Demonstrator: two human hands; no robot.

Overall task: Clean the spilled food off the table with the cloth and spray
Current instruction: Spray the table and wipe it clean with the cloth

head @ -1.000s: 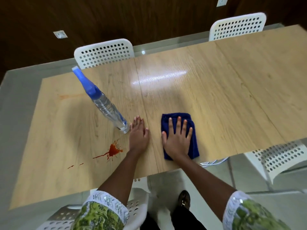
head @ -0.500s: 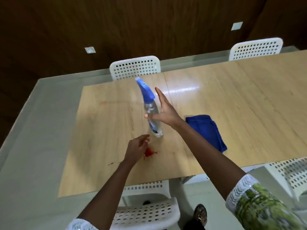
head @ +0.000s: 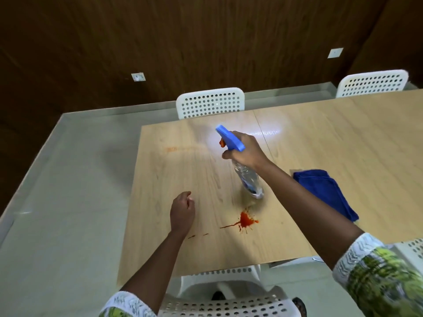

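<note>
One spray bottle (head: pixel 248 177), one cloth (head: pixel 325 191), four chairs (head: pixel 210 102).

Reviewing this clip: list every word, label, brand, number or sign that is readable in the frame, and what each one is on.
No text can be read here.
Clear plastic spray bottle with blue trigger head: a dark blue label patch near its base, too blurred to read.
Two white wall plates on the dark wooden wall: no legible marking.
Folded blue cloth, light wooden table, white perforated chairs: no print visible.

Table (head: pixel 320 156) pale wood-grain, glossy; cloth (head: pixel 325 193) blue, fuzzy; spray bottle (head: pixel 248 179) clear plastic; chairs (head: pixel 210 102) white perforated plastic.
</note>
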